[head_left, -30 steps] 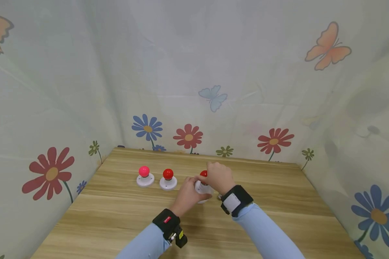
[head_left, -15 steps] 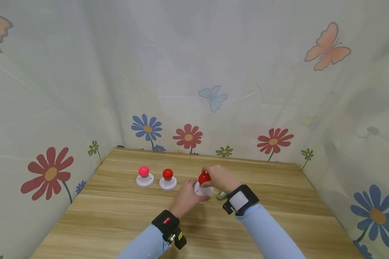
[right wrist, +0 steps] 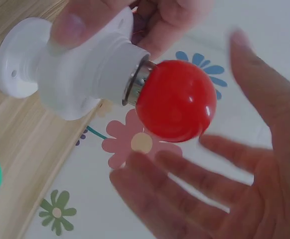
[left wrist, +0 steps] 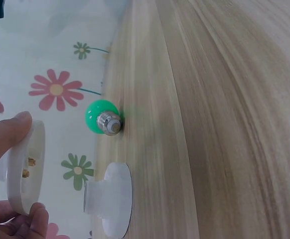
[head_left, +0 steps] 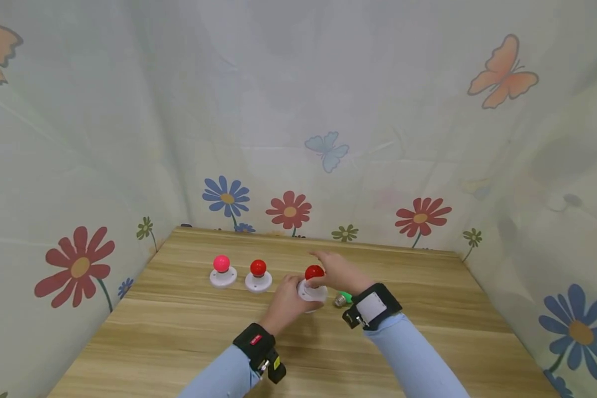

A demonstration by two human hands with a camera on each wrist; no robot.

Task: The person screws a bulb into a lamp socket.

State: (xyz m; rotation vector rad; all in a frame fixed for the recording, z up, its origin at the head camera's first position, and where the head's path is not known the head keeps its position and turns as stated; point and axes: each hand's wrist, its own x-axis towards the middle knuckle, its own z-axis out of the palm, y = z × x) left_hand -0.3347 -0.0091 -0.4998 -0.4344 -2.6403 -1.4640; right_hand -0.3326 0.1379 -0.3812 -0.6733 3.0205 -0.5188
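Observation:
My left hand (head_left: 283, 305) grips a white lamp socket (right wrist: 102, 69) by its round base, lifted off the table, thumb on one side and fingers on the other. A red bulb (right wrist: 177, 102) sits in that socket, part of its metal screw base still showing. My right hand (head_left: 344, 274) is spread around the bulb with fingers loosely extended; one fingertip is at or very near the glass. Just below stands a second white socket (left wrist: 116, 199) on the table. The green bulb (left wrist: 101, 117) lies on its side near my right wrist.
To the left on the wooden table (head_left: 189, 331) stand two white sockets, one with a pink bulb (head_left: 221, 263), the other with a red bulb (head_left: 258, 268). A flower-printed cloth (head_left: 298, 99) hangs around the table's back and sides.
My right hand's fingers have turned about the red bulb and then spread off it, uncovering the green bulb. The left hand keeps its grip on the socket almost unmoved.

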